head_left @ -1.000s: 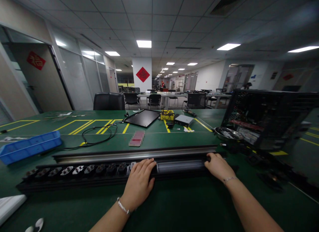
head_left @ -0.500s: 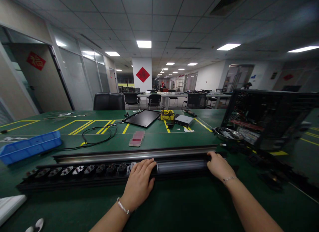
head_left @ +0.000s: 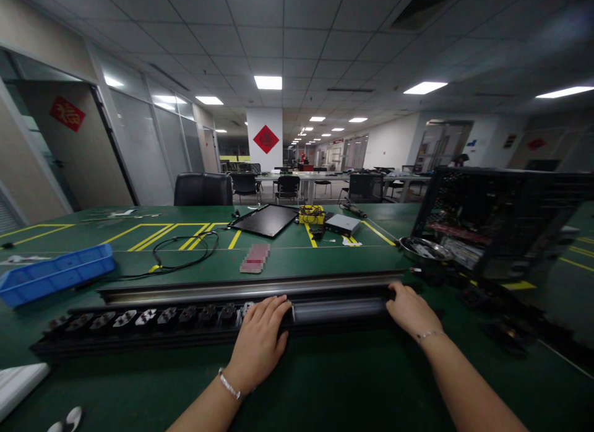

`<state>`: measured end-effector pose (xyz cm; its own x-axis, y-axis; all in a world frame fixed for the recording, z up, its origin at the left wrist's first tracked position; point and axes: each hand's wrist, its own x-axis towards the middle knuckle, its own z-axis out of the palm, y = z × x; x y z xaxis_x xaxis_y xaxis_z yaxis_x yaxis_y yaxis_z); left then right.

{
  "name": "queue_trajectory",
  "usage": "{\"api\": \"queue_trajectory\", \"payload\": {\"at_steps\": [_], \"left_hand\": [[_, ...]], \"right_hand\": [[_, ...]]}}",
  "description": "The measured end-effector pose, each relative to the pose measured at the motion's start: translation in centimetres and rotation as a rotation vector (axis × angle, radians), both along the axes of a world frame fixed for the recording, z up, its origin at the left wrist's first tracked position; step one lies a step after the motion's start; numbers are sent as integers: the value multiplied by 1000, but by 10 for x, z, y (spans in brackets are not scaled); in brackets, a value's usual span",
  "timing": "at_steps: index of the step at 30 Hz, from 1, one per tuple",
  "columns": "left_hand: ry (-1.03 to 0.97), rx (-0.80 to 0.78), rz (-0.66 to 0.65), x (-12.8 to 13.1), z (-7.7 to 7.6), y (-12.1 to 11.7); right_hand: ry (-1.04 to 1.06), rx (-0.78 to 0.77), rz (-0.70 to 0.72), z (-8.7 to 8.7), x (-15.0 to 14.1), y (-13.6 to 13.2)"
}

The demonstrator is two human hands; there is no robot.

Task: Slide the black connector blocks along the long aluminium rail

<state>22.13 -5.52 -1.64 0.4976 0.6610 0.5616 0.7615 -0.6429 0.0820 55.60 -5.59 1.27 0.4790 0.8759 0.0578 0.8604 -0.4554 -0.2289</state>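
Note:
A long black power strip (head_left: 343,312) lies across the table before me, its left half holding a row of several socket modules (head_left: 146,317). A smooth dark panel covers the part right of my left hand. My left hand (head_left: 262,330) lies over the strip at the last visible module, fingers together and bent down over it. At the strip's right end, my right hand (head_left: 411,308) has its fingers curled against the edge; the fingertips are partly hidden. Just behind runs a long metal channel (head_left: 250,289), parallel to the strip.
A blue bin (head_left: 58,274) and a black cable (head_left: 185,252) lie at left. Behind are a pink card-like item (head_left: 255,259), a black panel (head_left: 264,220) and a grey box (head_left: 342,223). An open computer case (head_left: 492,221) and a metal bowl (head_left: 424,249) stand at right.
My right hand has shifted very slightly to the right at the strip's end. My left hand and the strip look unmoved.

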Motion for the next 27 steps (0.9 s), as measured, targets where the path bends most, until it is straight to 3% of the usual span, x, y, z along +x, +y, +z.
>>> {"api": "queue_trajectory", "payload": {"at_steps": [10, 27], "left_hand": [[-5, -15, -5, 0, -1, -1], [-3, -8, -4, 0, 2, -1]], "right_hand": [[-1, -51, -49, 7, -1, -4], [12, -4, -55, 6, 3, -4]]}}
